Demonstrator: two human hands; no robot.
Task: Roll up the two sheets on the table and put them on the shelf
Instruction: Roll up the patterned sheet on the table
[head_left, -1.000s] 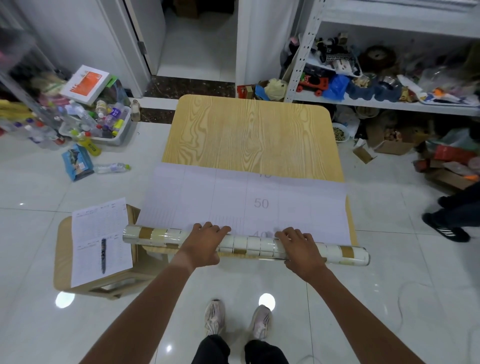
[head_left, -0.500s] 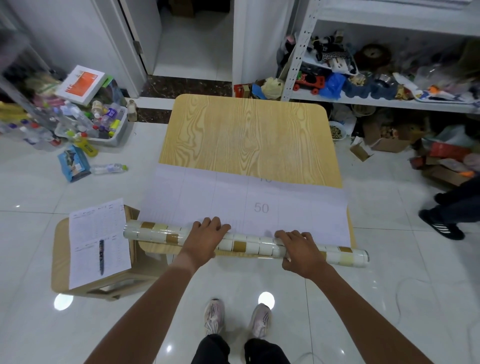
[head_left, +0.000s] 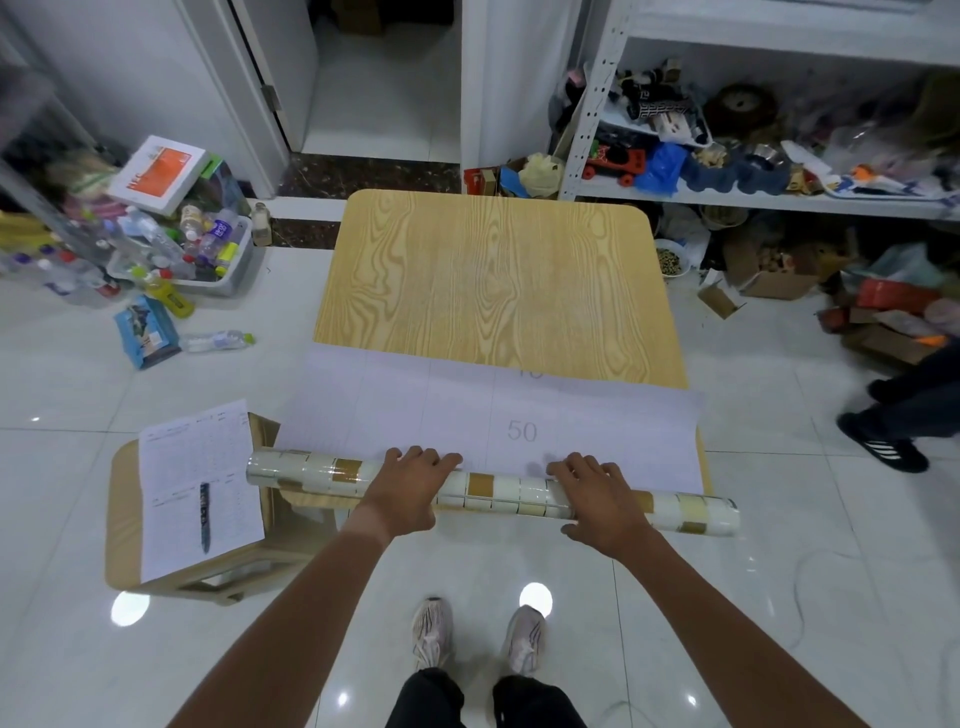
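Observation:
A sheet with a white-and-tan tile pattern is partly rolled into a long tube (head_left: 498, 491) along the near edge of the wooden table (head_left: 493, 280). Its flat part (head_left: 415, 410) lies white side up with a printed "50". My left hand (head_left: 410, 488) and my right hand (head_left: 597, 496) both lie over the tube, fingers curved across its top and far side, the right thumb on the near side. I can make out only this one sheet. The white metal shelf (head_left: 727, 195) stands behind the table on the right, crowded with toys and clutter.
A low stool (head_left: 124, 519) with a printed paper and a pen stands left of the tube's end. A bin of bottles (head_left: 208, 260) sits on the floor far left. Boxes lie under the shelf. Another person's shoes (head_left: 883, 447) are at the right.
The tube has rolled a little farther away from me over the flat sheet, covering the printed "40". Both hands stayed on it.

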